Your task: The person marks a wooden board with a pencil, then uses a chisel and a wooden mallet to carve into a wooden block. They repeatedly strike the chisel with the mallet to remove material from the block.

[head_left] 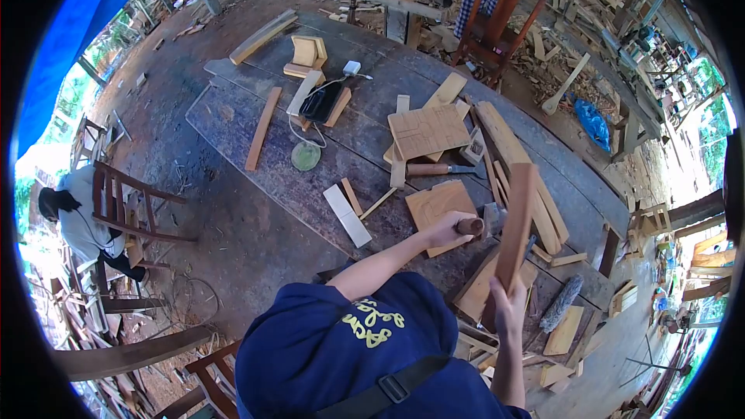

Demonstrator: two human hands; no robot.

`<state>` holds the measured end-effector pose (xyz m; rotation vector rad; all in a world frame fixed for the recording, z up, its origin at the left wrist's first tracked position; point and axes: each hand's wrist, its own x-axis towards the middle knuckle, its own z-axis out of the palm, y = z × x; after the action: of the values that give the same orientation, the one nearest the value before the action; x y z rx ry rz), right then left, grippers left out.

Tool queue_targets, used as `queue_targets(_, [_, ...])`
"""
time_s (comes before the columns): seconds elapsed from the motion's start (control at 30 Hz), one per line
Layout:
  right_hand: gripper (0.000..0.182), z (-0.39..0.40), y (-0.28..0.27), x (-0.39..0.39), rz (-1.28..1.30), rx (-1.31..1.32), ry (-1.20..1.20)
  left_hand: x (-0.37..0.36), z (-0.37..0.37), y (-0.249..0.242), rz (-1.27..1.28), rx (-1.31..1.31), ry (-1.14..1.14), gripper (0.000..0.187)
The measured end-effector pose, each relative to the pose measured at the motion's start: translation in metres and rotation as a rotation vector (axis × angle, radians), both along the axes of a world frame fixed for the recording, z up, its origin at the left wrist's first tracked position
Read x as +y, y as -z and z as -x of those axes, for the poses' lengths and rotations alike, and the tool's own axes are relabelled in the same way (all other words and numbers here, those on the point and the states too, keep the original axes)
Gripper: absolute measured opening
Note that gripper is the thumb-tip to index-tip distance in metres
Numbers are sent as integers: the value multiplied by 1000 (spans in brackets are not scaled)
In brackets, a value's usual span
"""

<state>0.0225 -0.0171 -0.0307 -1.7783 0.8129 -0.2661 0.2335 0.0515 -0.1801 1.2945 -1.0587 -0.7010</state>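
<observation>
My left hand [448, 234] is closed around the round, dark wooden handle [469, 226] of a tool; its working end is hard to make out. Beneath that hand lies a square wooden board [441, 206]. Gripped near its lower end in my right hand [508, 306] is a long reddish-brown wooden bar [518, 221], tilted up and away from me. Just beyond lie a wooden-handled tool with a metal head [442, 170] and a board with lines marked on it [429, 132]. Pale planks [520, 174] run behind the bar.
A grey fuzzy brush [562, 302] and wood offcuts [564, 331] lie at the right. Farther left on the table [240, 109] are a black device [323, 102] with a cable and a green disc [306, 157]. A person [77, 213] sits at left; another stands behind a chair [504, 15].
</observation>
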Motion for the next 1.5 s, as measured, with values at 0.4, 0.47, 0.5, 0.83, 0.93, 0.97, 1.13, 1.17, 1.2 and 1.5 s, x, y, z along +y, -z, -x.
queue_targets(0.4, [39, 0, -10, 2, 739, -254, 2, 2, 0, -7, 11, -54, -2, 23])
queue_targets(0.47, [46, -3, 6, 7, 687, 278, -206, 1, 3, -4, -98, 3, -13, 22])
queue_targets(0.5, [48, -2, 13, 7, 724, 265, -229, 1, 4, -2, -210, 60, -26, 22])
queue_targets(0.83, [41, 10, -5, 7, 595, -248, 179, 2, 2, -11, -23, -44, 4, 22])
queue_targets(0.93, [35, -3, 9, 10, 754, 170, -130, 1, 6, -12, -34, -45, -4, 23])
queue_targets(0.97, [34, -4, 18, 9, 694, 244, -181, 0, 7, -5, -21, 41, -3, 24])
queue_targets(1.13, [28, 5, -15, -8, 745, 165, -97, -5, 3, 28, 54, -14, -6, 25])
queue_targets(1.17, [25, 1, -28, -6, 681, -51, -20, -7, 2, 31, 40, -20, -19, 24])
queue_targets(1.2, [25, -1, -41, 0, 662, -122, 56, -6, 1, 24, 48, -19, -8, 23])
queue_targets(1.5, [33, -6, 21, 19, 816, 276, -174, -5, 5, 23, -83, 157, -9, 21])
